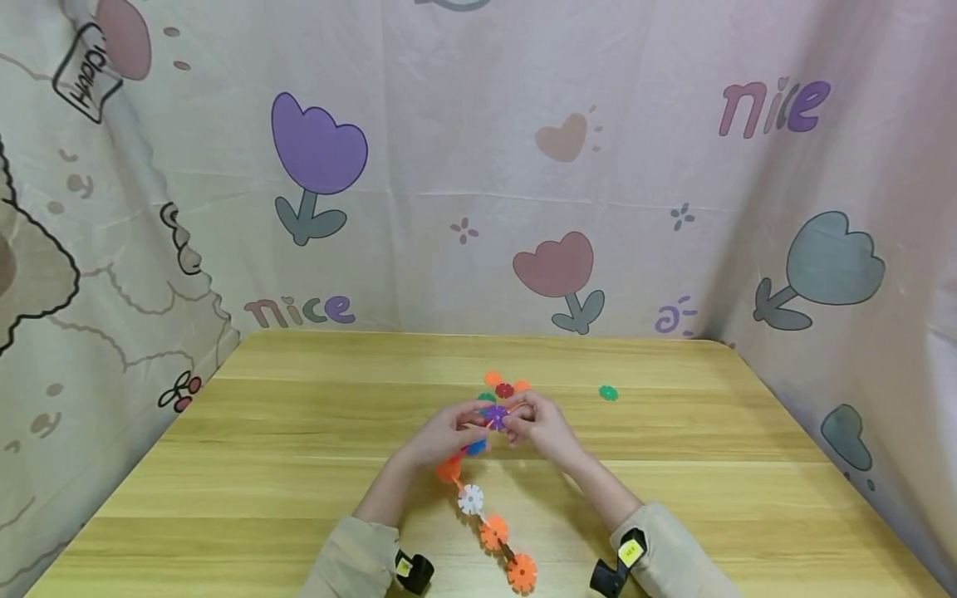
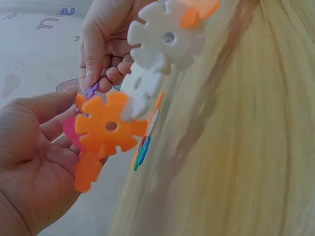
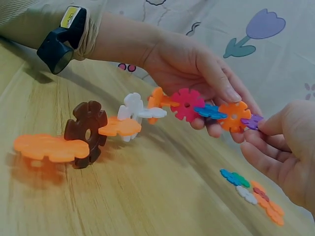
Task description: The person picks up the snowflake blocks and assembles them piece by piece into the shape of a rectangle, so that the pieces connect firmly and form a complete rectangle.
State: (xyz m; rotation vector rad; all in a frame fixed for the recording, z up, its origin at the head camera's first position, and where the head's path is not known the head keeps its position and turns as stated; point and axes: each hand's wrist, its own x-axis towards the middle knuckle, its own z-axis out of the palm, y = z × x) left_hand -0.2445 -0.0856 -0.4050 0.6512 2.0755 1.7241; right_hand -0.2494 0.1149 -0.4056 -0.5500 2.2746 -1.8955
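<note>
A chain of notched plastic flower discs runs from the hands back toward the person. In the right wrist view it shows an orange end disc, a brown disc, white discs, a pink disc, a blue disc and another orange disc. My left hand holds the chain near its far end, thumb on that orange disc. Between thumb and fingers, my right hand pinches a purple disc that meets the orange one. Whether its slot is fully seated cannot be told.
Beyond the hands, several loose discs lie close together on the wooden table, among them a red disc and a white disc. A single green disc lies to the right. A printed curtain hangs around the table.
</note>
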